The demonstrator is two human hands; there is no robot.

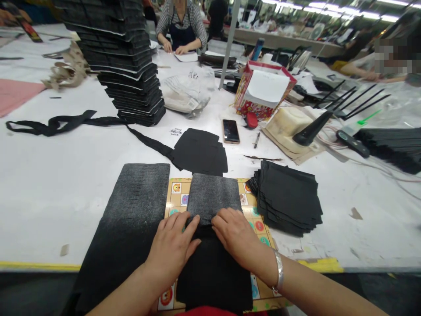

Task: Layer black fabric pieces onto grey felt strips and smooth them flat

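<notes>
A black piece of sheet material (213,272) lies in front of me, its far part (215,193) a speckled grey, with a crosswise fold or overlap between the two. My left hand (174,239) rests on the left side of that line, fingers stretched and thumb apart. On the right side, my right hand (235,235) has its fingers curled together at the same line. Under the piece is a board with cartoon animal pictures (259,226). Left of it lies a long dark sheet with a speckled grey far end (131,210).
A stack of black pieces (289,197) sits to the right, more flat black pieces (200,151) ahead. A tall black stack (131,66) rises at the back left. Beyond are a phone (231,131), a red gift bag (263,90), a black-handled brush (312,127) and a co-worker (182,26).
</notes>
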